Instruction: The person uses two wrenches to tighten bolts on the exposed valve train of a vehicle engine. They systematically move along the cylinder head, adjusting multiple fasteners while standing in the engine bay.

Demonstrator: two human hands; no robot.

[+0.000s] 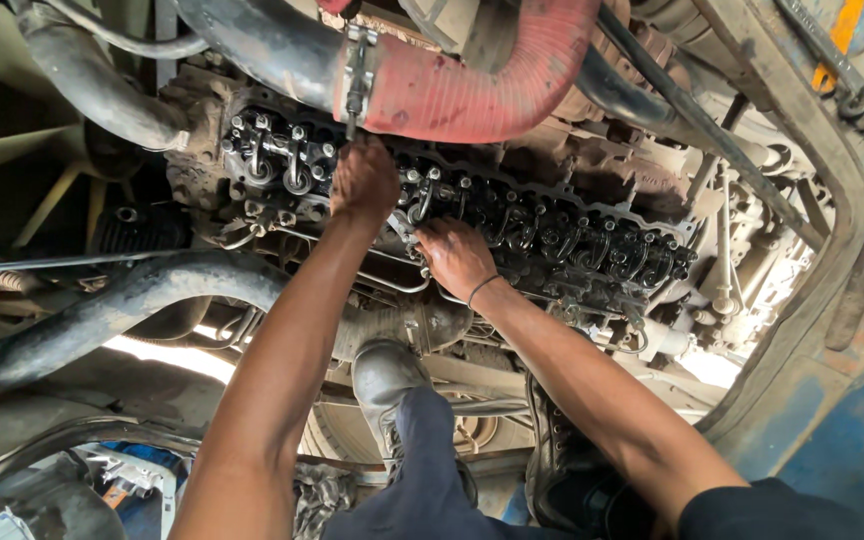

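Two bare hands work on an exposed engine cylinder head (512, 225), a long dark block with its cover off, running from upper left down to the right. Its rocker arms and valve springs stand in a row along the top; they are oily and crowded, so an exact count cannot be made.

The left hand (364, 180) rests at the upper edge of the cylinder head, just below the red ribbed hose (472, 85), with its fingers curled down among the rocker parts. What it pinches, if anything, is hidden by the hand itself. The right hand (455, 257) lies on the lower edge of the cylinder head, near the left hand, fingers bent and pressed against the metal; whether it holds anything cannot be told. One thin dark band (482, 289) circles the right wrist.

One metal clamp (357, 75) grips the end of the red hose above the cylinder head. One thick black hose (142, 295) curves below and left of it. Two worn shoes show beneath the cylinder head, the left one grey (384, 380), the other dark (552, 450).
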